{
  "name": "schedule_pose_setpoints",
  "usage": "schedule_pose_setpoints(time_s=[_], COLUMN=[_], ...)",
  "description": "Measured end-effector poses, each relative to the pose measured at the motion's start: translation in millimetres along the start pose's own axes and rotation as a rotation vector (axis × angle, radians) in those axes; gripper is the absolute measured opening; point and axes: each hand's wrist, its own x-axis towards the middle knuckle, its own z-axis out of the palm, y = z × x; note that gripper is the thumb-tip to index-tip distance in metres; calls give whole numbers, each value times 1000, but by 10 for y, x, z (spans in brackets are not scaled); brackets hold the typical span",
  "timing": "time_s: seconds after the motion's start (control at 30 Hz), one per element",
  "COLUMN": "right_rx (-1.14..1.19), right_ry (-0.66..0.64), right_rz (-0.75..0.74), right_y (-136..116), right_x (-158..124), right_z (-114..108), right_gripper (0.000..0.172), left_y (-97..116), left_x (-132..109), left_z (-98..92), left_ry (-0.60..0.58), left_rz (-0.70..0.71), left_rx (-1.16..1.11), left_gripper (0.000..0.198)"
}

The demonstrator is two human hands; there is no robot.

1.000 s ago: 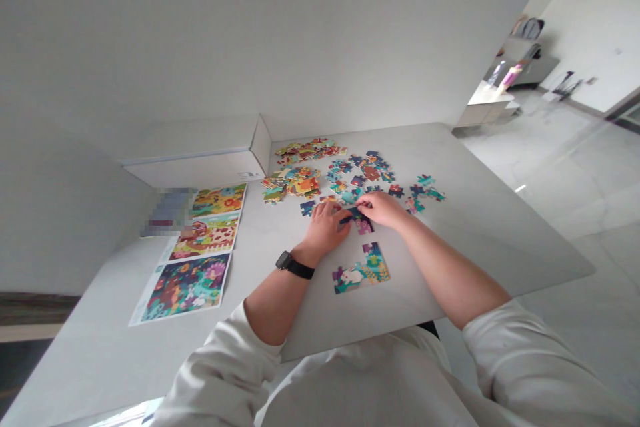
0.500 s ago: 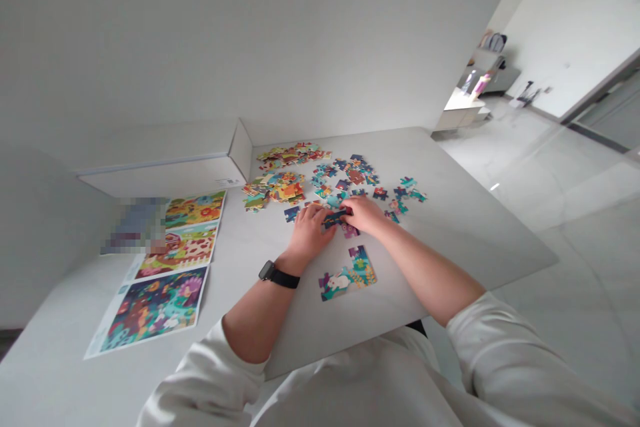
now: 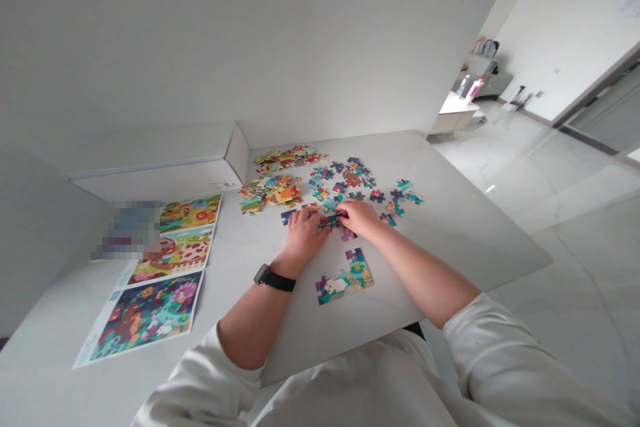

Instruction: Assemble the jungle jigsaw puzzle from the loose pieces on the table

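left hand (image 3: 306,230) and right hand (image 3: 359,219): both grips clenched on a dark blue jigsaw piece (image 3: 331,219); loose pieces (image 3: 345,177) lie beyond

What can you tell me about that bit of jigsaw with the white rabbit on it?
This joined section of jigsaw puzzle is a small, irregular patch of interlocked pieces, apparently printed card, showing a white rabbit among teal, yellow and purple shapes. It lies flat on the pale table, nearer the front edge than the loose pieces. Nothing but the table touches it; the left hand and right hand are beyond it.
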Motion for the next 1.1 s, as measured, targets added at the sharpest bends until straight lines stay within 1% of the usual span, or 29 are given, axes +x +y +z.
schedule_pose_setpoints(time_s=[0.07, 0.13, 0.2, 0.27, 0.43, 0.5, 0.57, 0.63, 0.7, 0.77, 0.83, 0.93, 1.1], right_rx=[-7, 10, 59, 119, 191, 203, 211, 207, 185, 150, 108, 45, 10], right_ry=[15, 39, 85, 163, 412, 505, 574, 609, 604, 561, 502, 415, 266], right_rz=[-7, -15, -12, 9, 112, 149, 195, 226, 231, 215, 199, 133, -126], right_y=[-4, 10, 53, 134, 486, 648, 789, 891, 942, 945, 908, 800, 568], right_x=[-2, 2, 18, 44, 116, 133, 144, 152, 157, 162, 163, 157, 124], right_z=[20, 31, 19, -24, -209, -279, -327, -347, -340, -311, -269, -193, -49], right_gripper=[23, 22, 22, 24, 36, 40, 42, 41, 38, 32, 27, 24, 22], left_y=[5, -1, -34, -102, -351, -447, -537, -621, -688, -723, -716, -648, -556], left_x=[4, 13, 33, 67, 170, 190, 185, 153, 102, 48, 4, -29, -43], left_z=[-11, -28, -54, -88, -184, -243, -332, -450, -576, -676, -725, -701, -597], left_ry=[-10, 5, 53, 115, 246, 297, 339, 346, 323, 301, 286, 220, 82], left_rz=[-2, -3, -6, -29, -201, -242, -259, -279, -294, -277, -237, -186, -120], left_rx=[-7, -44, -97, -138, -163, -168, -174, -181, -180, -153, -99, -17, 46], left_gripper=[20, 23, 32, 40, 39, 39, 40, 40, 38, 35, 32, 31, 27])
